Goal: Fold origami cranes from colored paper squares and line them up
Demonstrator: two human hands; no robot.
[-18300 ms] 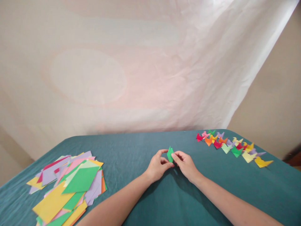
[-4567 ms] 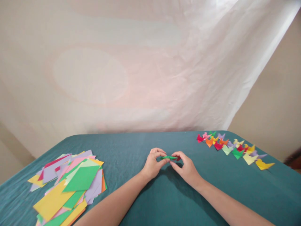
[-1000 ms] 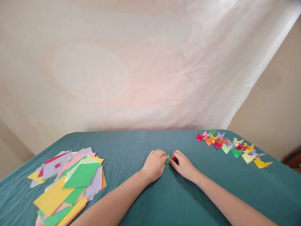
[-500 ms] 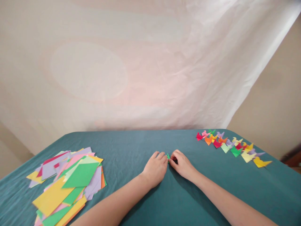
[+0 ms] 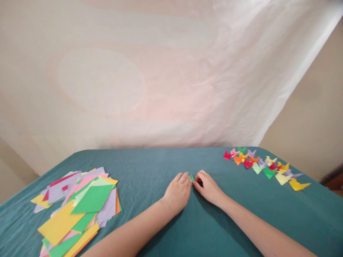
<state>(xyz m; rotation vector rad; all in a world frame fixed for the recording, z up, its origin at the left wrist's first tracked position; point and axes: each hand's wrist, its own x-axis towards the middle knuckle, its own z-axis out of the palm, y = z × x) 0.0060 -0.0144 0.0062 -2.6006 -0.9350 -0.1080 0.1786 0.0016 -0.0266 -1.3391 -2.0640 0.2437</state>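
Between my hands, near the middle of the table, a small green folded paper (image 5: pixel 192 178) shows only as a narrow pointed tip. My left hand (image 5: pixel 179 191) lies over its left side, back upward, with the fingers close together and the fingertips at the paper. From the right, my right hand (image 5: pixel 207 185) pinches the same paper between thumb and forefinger, the other fingers curled. Most of the folded paper is hidden by the fingers, so its full shape cannot be made out.
A loose pile of coloured paper sheets (image 5: pixel 92 200) spreads over the left of the teal tablecloth (image 5: pixel 150 160). Several small folded paper birds (image 5: pixel 269 172) stand in slanting rows at the right. A pale hanging sheet (image 5: pixel 171 78) closes off the far side.
Both hands stay almost where they were, around the green folded paper. The whole view has shifted very slightly.
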